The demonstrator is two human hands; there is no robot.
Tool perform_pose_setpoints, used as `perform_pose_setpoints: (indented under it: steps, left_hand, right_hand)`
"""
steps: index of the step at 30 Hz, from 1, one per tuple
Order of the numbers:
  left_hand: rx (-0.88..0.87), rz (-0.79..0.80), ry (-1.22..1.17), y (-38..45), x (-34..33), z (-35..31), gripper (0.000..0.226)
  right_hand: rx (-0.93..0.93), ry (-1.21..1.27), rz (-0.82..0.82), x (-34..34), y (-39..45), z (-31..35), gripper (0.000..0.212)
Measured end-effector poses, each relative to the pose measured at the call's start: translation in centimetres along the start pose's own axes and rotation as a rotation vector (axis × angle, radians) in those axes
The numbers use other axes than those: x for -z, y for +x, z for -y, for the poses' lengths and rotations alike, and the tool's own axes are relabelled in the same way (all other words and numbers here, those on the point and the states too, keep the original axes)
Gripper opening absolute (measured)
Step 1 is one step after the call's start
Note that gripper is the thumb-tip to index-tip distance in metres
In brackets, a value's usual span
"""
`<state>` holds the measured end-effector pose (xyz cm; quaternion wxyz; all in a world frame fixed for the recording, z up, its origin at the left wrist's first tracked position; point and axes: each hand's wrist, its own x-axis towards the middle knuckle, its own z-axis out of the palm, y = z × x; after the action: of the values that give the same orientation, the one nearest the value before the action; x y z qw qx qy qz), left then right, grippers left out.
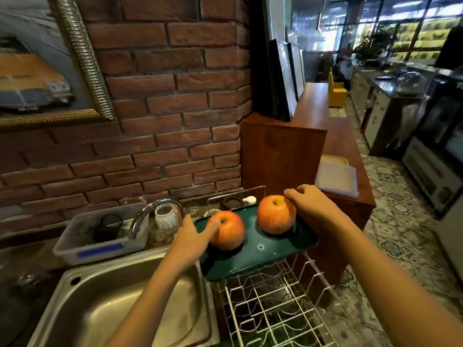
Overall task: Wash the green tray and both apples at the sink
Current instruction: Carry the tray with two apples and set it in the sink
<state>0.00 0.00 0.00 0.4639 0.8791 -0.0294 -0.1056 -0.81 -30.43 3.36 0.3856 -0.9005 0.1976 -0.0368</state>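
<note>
Green tray [260, 249]: flat on top of white wire dish rack [275, 304], just R of the sink; near edge overhangs the rack wires, far end toward the brick wall.
Left apple [226, 230]: upright on tray's L half, stem dimple up; red-orange.
Right apple [275, 214]: upright on tray's R half, stem up, apart from the other apple w/ bare tray between.
Left hand [190, 240]: reaching in over the sink's R rim; fingers spread wide, one fingertip touching the left apple's top near the stem, not wrapped round it.
Right hand [309, 202]: palm down, fingers loosely curled & apart, at the right apple's upper R side; prob. touching the skin, contact hard to confirm from this angle. Nothing gripped.
Sink [82, 291]: stainless basin, lower L; no running water visible.
Faucet [152, 214]: curved chrome spout behind the sink, mouth pointing down toward basin's back edge.
Grey tub [100, 249]: behind the sink, L of faucet, dark items inside, blue label on front.
White cup [165, 215]: ribbed, behind faucet, amid clear glasses.
Lidded plastic box [337, 180]: on the wooden counter, beyond right hand.
</note>
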Motion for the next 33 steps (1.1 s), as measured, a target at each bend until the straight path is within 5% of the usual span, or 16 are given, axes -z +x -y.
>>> perform_pose_setpoints:
  steps: [5, 10, 12, 27, 33]
  left_hand:
    - [0.144, -0.017, -0.333, -0.3, -1.6, -0.3, 0.043]
    - [0.312, 0.031, -0.556, -0.6, -1.9, 0.1, 0.126]
    - [0.311, 0.021, -0.603, -0.8, -2.1, -0.1, 0.135]
    - [0.31, -0.024, -0.704, -1.5, -0.6, -0.5, 0.084]
    - [0.276, -0.04, -0.712, -2.8, 4.2, 1.0, 0.089]
  right_hand:
    - [-0.214, 0.243, 0.228, -0.1, -0.1, -1.5, 0.09]
    - [-0.244, 0.325, 0.302, -0.5, 0.3, -2.1, 0.1]
    - [-0.244, 0.37, 0.307, -0.9, 0.4, -2.3, 0.104]
    - [-0.237, 0.457, 0.198, -0.8, -0.4, -0.9, 0.089]
    - [-0.207, 0.466, 0.176, -2.6, -2.7, 3.1, 0.081]
